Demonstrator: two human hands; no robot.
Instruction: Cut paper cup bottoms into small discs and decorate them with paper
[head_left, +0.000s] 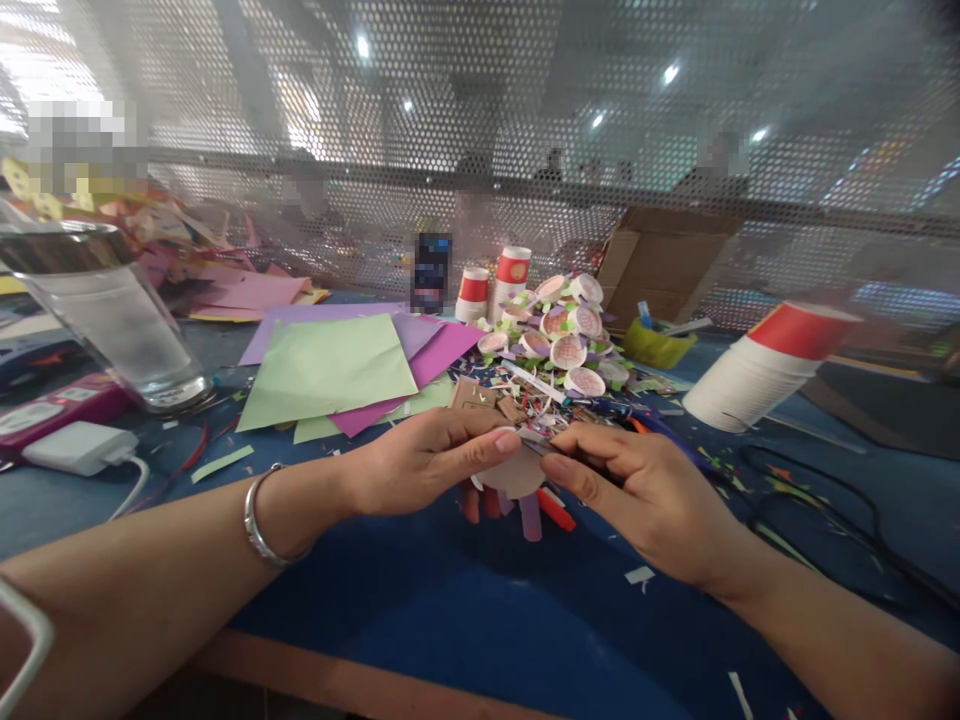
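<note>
With the pale disc point(517, 475) taken as the centre of the clock, the left hand point(424, 455) comes in from 9 o'clock and the right hand point(637, 490) from between 3 and 4. The disc is held up between the two hands, over the near part of the blue table point(450, 590). The left thumb is laid along the disc's top edge and pinches it against the forefinger; the fingers further under are partly hidden, and I cannot tell how they lie. The right thumb and bent forefinger pinch a slim grey piece point(535, 440) at the disc's 1 o'clock edge, too small to make out, with the other right fingers curled in close together. Purple strips point(531, 515) hang below the disc at 6 o'clock, and a red piece point(556, 510) shows near them at 4. A bracelet point(259, 520) circles the left wrist. Just past the fingers, towards 1 o'clock, cut cups point(568, 352) are heaped among scraps; two upright red-and-white cups point(472, 292) stand near 12. The green sheet point(330, 370) lies at 10 over purple paper point(450, 345), and a glass point(142, 320) of clear liquid stands well beyond it, between 9 and 10. At 2 o'clock sits a yellow-green box point(660, 345); between 2 and 3, a tilted cup stack point(772, 365). A black cable point(825, 465) curls at 3.
</note>
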